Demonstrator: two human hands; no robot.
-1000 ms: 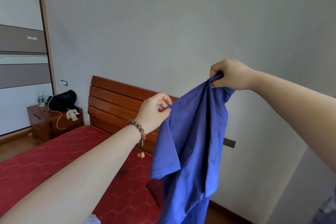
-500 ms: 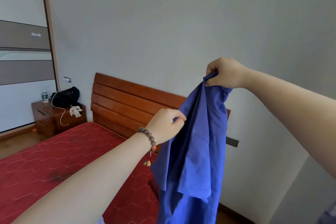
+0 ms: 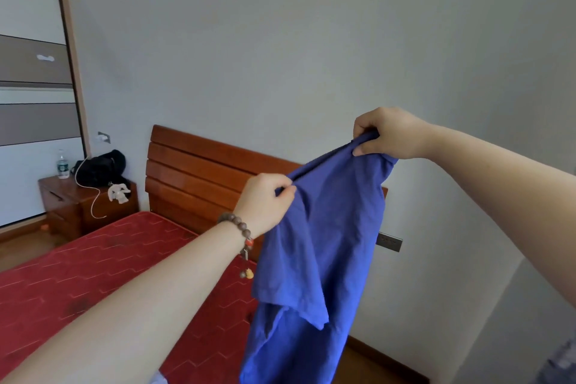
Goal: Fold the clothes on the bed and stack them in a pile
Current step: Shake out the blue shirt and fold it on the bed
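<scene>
Two bare hands hold one blue shirt (image 3: 314,259) up in the air, above the near right part of the bed (image 3: 93,284). The right hand (image 3: 389,134) is the higher one, its fingers and thumb curled round a bunched edge at the top of the garment. The left hand (image 3: 265,203) is lower and to the left, pinching the same upper edge between thumb and fingers, so the cloth runs taut in a slanted line between the two grips. Below that line the shirt hangs loose in folds, with one short sleeve draped across the front, and its lower end runs out of the bottom of the view. A beaded bracelet (image 3: 240,231) circles the left wrist, small charms dangling from it.

The bed carries a red quilted mattress and a slatted wooden headboard (image 3: 199,174) against the far grey wall. Left of the headboard stands a wooden nightstand (image 3: 62,209). On it are a water bottle (image 3: 62,165), a black bag (image 3: 99,165) and a small white object, with a white cord trailing down its front. A wall socket (image 3: 103,136) sits above the nightstand, and a dark switch plate (image 3: 389,241) shows on the wall just right of the hanging shirt. A wardrobe with grey and white panels (image 3: 31,103) fills the far left.
</scene>
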